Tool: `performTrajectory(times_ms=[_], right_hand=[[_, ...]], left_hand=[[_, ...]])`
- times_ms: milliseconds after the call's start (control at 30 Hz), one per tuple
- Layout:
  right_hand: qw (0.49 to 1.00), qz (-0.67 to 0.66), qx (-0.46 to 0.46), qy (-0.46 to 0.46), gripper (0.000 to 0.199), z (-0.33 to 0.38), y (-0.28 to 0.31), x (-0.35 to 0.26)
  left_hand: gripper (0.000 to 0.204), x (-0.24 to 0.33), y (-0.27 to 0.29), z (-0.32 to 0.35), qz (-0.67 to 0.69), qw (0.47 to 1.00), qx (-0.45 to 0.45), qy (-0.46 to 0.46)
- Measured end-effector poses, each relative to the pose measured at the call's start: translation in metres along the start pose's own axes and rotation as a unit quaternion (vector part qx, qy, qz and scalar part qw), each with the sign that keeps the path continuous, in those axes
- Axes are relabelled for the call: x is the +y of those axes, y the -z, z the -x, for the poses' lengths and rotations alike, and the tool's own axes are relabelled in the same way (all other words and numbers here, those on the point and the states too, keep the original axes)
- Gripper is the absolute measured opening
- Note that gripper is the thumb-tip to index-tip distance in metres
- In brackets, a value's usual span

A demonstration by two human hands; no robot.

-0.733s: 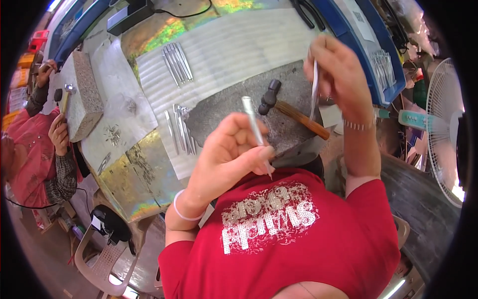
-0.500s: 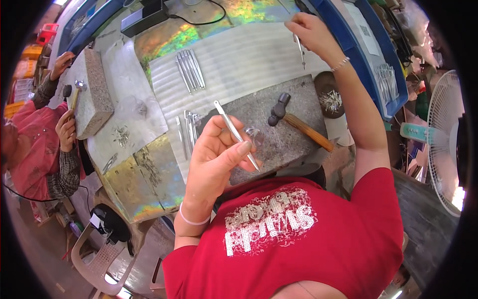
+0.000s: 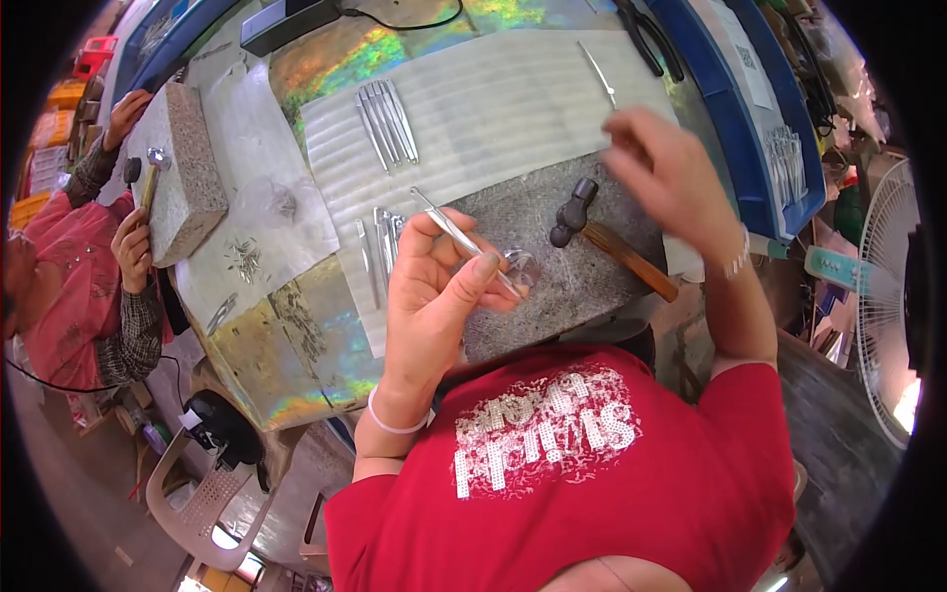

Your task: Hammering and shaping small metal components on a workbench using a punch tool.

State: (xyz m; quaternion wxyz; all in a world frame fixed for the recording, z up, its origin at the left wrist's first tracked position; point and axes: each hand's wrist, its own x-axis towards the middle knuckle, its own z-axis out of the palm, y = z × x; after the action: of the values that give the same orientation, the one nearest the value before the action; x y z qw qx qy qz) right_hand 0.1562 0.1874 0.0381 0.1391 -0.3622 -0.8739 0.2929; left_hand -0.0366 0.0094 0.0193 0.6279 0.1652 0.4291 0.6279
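My left hand (image 3: 424, 296) pinches a slim, pointed silver metal tool (image 3: 446, 227) between thumb and fingers, tilted above the near left part of a dark grey slab (image 3: 523, 321). A small clear round object (image 3: 525, 264) shows beside those fingertips. My right hand (image 3: 666, 178), smeared by motion, is over the slab's far right corner; its fingers are too blurred to read. Just beyond it a thin silver pointed piece (image 3: 598, 77) lies on the white foam sheet (image 3: 473, 109). A hammer with a wooden handle (image 3: 631, 261) rests on the slab.
Similar silver tools (image 3: 388, 123) lie in a row on the foam, with more (image 3: 383, 242) nearer my left hand. Black pliers (image 3: 646, 39) lie by a blue tray (image 3: 725, 118) at right. A co-worker's hand (image 3: 131, 252) holds a hammer by a granite block (image 3: 182, 168). A fan (image 3: 888, 296) stands at far right.
My right hand has left the thin silver piece on the foam and come nearer, covering the small bowl of metal bits. The pliers now show. My left hand keeps its tool.
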Motion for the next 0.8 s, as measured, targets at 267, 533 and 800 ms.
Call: performTrajectory(times_ms=[267, 533, 800], right_hand=[[0.997, 0.077, -0.005, 0.015, 0.039, 0.077, -0.013, -0.032], [0.993, 0.117, -0.003, -0.026, 0.04, 0.089, -0.029, -0.034], [0.995, -0.074, 0.04, -0.049, 0.034, 0.099, -0.036, -0.024]], left_hand=[[0.033, -0.007, -0.002, 0.001, -0.074, 0.996, 0.006, -0.043], [0.021, -0.019, -0.007, 0.01, -0.17, 0.98, 0.047, -0.091], [0.014, -0.026, -0.01, 0.009, -0.268, 0.949, 0.05, -0.161]])
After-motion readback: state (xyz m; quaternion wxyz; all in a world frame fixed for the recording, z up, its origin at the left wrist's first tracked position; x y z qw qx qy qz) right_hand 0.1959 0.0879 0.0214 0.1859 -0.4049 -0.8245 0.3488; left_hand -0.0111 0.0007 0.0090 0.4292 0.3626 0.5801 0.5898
